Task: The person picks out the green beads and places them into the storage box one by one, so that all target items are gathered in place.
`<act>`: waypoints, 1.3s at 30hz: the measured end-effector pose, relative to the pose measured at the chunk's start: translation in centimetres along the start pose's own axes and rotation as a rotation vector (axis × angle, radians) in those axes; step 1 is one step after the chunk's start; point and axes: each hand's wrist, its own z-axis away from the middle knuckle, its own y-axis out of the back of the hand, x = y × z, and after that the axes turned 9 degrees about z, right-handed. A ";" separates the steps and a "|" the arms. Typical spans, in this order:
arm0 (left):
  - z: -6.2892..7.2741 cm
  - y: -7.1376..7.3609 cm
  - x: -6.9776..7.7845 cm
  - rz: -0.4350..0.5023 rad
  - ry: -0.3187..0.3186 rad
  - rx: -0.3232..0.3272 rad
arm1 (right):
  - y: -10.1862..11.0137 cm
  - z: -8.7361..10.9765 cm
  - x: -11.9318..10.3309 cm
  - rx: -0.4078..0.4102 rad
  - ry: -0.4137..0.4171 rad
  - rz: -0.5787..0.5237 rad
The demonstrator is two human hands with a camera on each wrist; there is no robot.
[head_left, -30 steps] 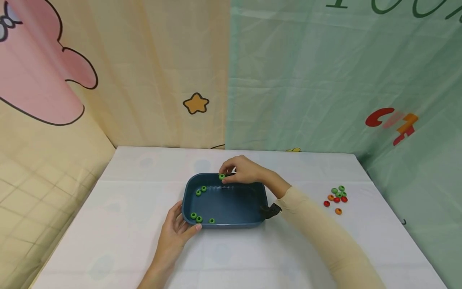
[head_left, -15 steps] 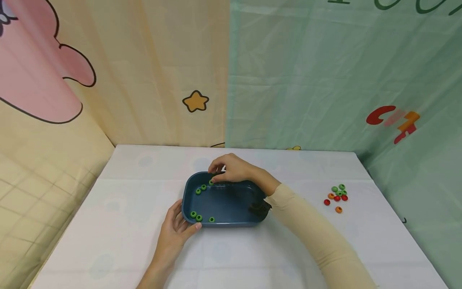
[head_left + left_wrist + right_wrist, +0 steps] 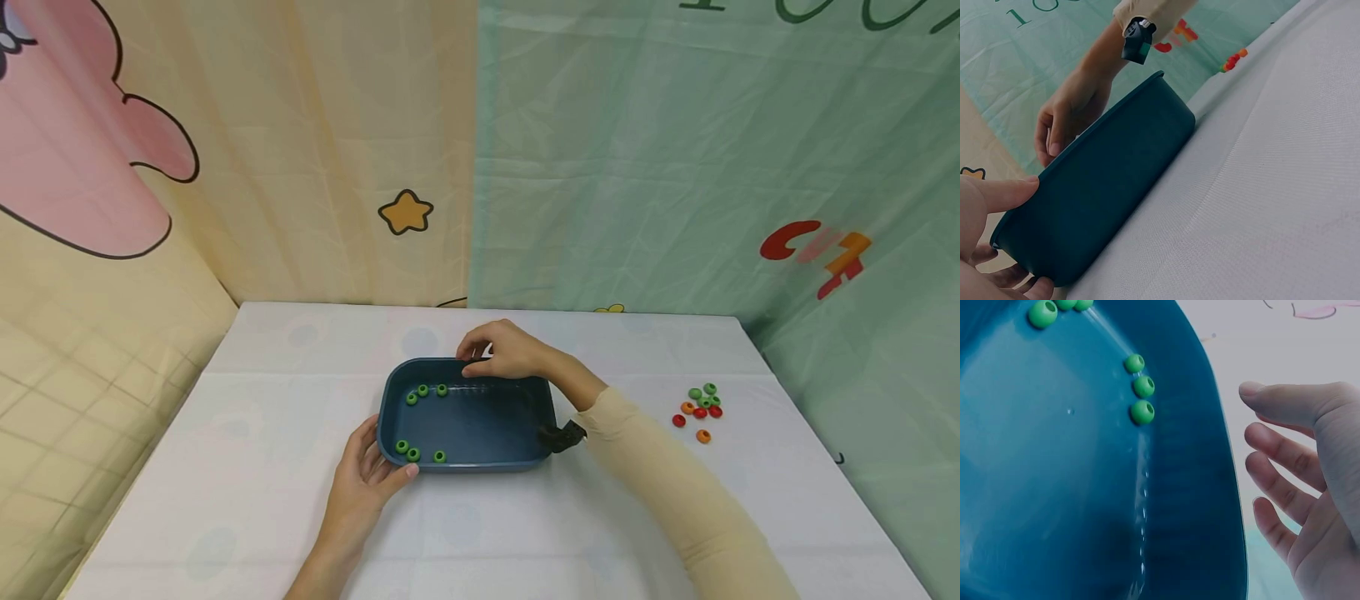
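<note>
A deep blue rectangular tray [image 3: 480,425] stands on the white-covered table. My left hand [image 3: 363,487] grips its left end, the thumb on the near rim and the fingers around the side; in the left wrist view, my left thumb [image 3: 1013,192] lies on the rim. Over the tray's far edge hovers my right hand [image 3: 504,352], holding nothing, its fingers loosely bent. Inside the tray, several green beads lie in two groups: one along the far left, including a green bead [image 3: 442,390], and one by the near left edge, including another green bead [image 3: 413,454].
To the right on the table [image 3: 600,517] lies a loose cluster of green, red and orange beads, with an orange bead [image 3: 702,437] nearest me. Patterned curtains [image 3: 637,167] hang behind the table. A black wrist device [image 3: 562,437] on the right sleeve overlaps the tray's right end.
My right hand carried a green bead left, let it go beside two others at the tray's far left, then drew back right with nothing in it. The left hand has stayed put.
</note>
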 end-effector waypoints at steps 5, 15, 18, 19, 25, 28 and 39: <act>0.0 0.1 -0.1 -0.002 0.015 0.014 | 0.5 1.2 0.6 0.009 -0.046 -0.009; 0.0 0.0 -0.1 -0.008 -0.004 0.010 | 1.3 4.0 2.1 0.016 -0.114 -0.011; 0.0 -0.1 0.0 -0.011 -0.007 0.009 | 1.6 4.7 2.5 0.015 -0.120 -0.008; 0.0 -0.1 0.0 -0.011 -0.006 0.008 | 1.7 5.0 2.6 0.015 -0.121 -0.008; 0.0 -0.1 0.0 -0.002 0.024 0.019 | 2.4 6.8 3.1 0.038 -0.155 -0.015; -0.1 0.0 0.0 0.001 0.035 0.025 | 2.7 7.7 3.4 0.050 -0.174 -0.025; 0.1 -0.2 0.2 -0.007 0.022 0.017 | 3.8 11.5 5.0 0.088 -0.257 -0.009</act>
